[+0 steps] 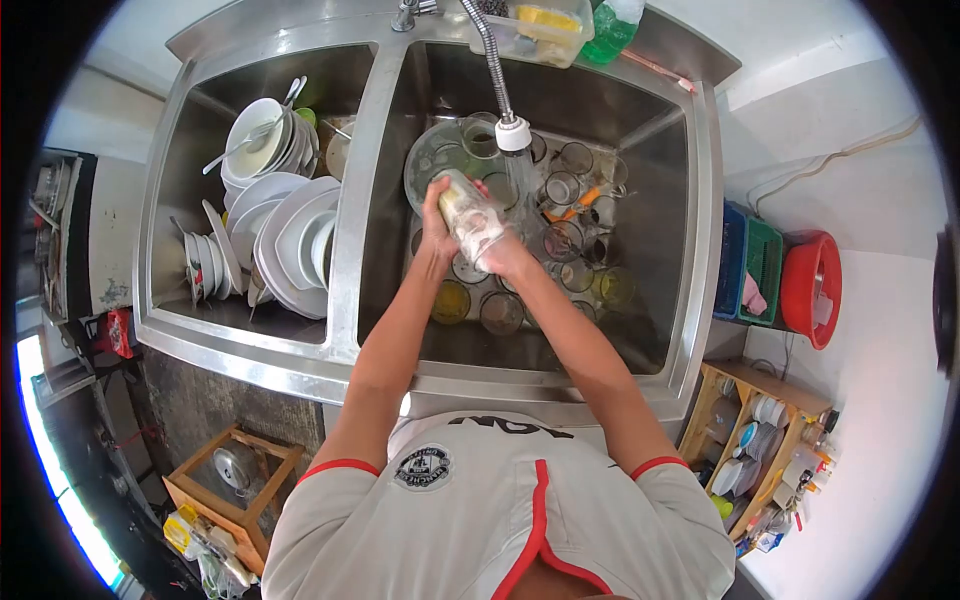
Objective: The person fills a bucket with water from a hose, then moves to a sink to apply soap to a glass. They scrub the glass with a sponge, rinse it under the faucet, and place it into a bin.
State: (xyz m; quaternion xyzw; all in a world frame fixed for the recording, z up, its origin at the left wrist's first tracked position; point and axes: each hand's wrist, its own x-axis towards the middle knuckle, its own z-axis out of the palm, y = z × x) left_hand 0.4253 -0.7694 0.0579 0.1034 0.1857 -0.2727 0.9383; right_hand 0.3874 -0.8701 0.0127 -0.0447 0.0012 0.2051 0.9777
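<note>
My left hand (436, 220) is wrapped round a clear drinking glass (468, 215), tilted over the right-hand basin. My right hand (488, 240) is pushed into the glass's mouth, its fingers seen blurrily through the wall and white suds. Pale yellow, like a sponge (453, 196), shows through the glass by those fingertips. Just to the right, water runs from the white spray head (513, 134) of a flexible tap. Below lie several glasses (501, 312) and a large clear round bowl or lid (428, 160). An orange-handled utensil (575, 205) rests among them.
In the left basin (240, 322) stand stacked white plates (290, 245) and bowls (258, 135) with spoons. Behind the sink are a plastic tub with a yellow sponge (548, 17) and a green bottle (612, 30). To the right hang green (762, 270) and red baskets (815, 290).
</note>
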